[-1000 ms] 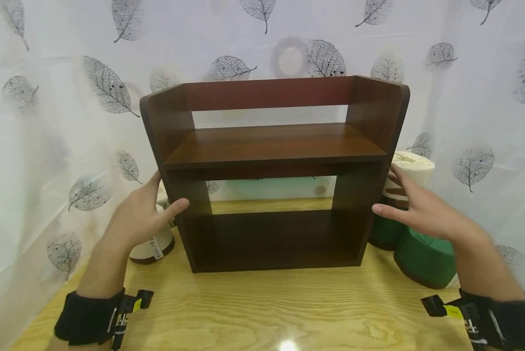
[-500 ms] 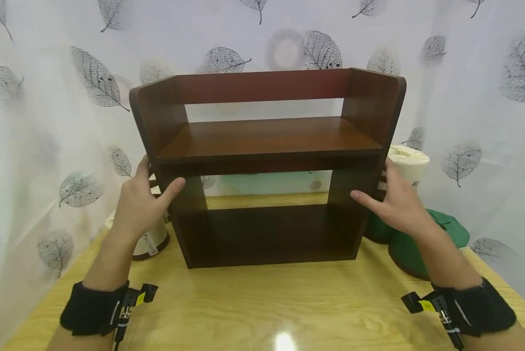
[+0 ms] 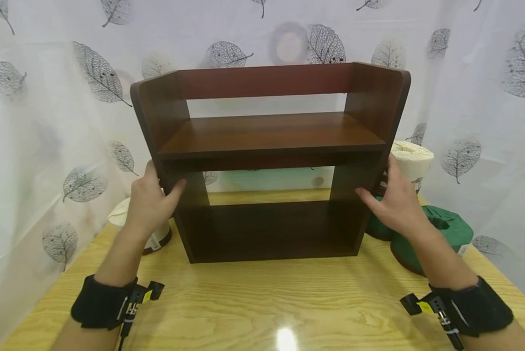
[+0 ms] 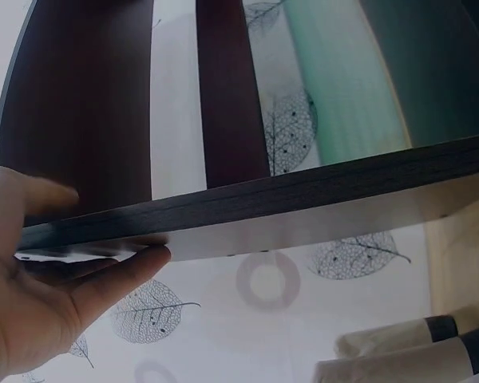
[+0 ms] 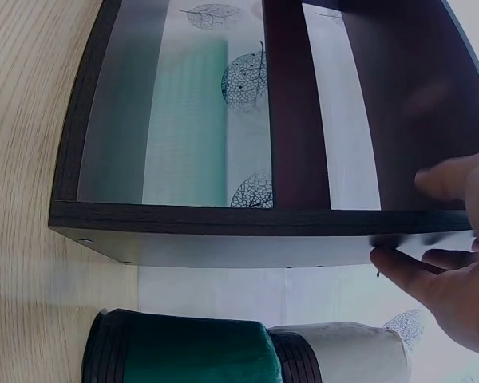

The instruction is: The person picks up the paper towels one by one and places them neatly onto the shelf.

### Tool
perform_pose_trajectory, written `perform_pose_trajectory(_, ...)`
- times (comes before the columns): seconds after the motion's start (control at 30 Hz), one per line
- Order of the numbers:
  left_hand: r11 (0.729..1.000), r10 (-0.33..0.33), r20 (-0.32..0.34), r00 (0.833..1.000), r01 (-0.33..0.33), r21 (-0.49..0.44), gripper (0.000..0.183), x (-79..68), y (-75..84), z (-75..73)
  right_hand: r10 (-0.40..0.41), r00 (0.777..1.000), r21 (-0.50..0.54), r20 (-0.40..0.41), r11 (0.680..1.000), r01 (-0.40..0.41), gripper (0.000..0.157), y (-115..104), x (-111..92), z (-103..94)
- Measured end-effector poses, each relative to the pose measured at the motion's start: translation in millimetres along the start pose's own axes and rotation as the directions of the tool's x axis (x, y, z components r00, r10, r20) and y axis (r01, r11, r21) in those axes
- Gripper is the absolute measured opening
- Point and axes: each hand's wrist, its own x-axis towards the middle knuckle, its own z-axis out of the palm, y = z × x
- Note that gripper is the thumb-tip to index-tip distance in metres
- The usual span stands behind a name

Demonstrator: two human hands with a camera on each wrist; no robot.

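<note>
A dark brown wooden desktop bookshelf [image 3: 271,130], with two tiers and an open back, stands upright on the table in the head view. My left hand [image 3: 150,204] grips its left side panel, thumb on the inner side and fingers round the outside. The right hand [image 3: 398,204] holds the opposite panel in the same way. In the left wrist view, fingers of the left hand [image 4: 40,279] touch the panel's outer face. The right wrist view has the right hand [image 5: 463,279] straddling the panel edge. Some fingers are hidden behind the panels in the head view.
Beside the bookshelf on the right stand a cream-topped cylinder [image 3: 413,163] and a green cylinder [image 3: 453,229] with a dark base. Another cream cylinder [image 3: 121,212] is at the left, partly behind my forearm. A leaf-print curtain [image 3: 486,73] hangs behind the wooden table [image 3: 244,302].
Both hands have closed in on the bookshelf's side panels, the right hand moving left onto its panel. The head view has shifted slightly. The bookshelf stays in about the same place.
</note>
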Motion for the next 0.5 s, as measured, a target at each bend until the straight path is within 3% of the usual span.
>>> perform_pose_trajectory(0.17, 1.000, 0.004, 0.005, 1.000, -0.005, 0.024, 0.042, 0.2, 1.4, -1.5, -0.004, 1.000, -0.004, -0.013, 1.000, 0.004, 0.084, 1.1, 0.9, -3.0)
perform_pose_trajectory(0.5, 0.999, -0.008, 0.030, 1.000, 0.007, 0.037, 0.041, -0.5, 5.2, -2.3, -0.003, 1.000, -0.022, 0.012, 1.000, 0.004, 0.082, -0.2, 1.3, -11.4)
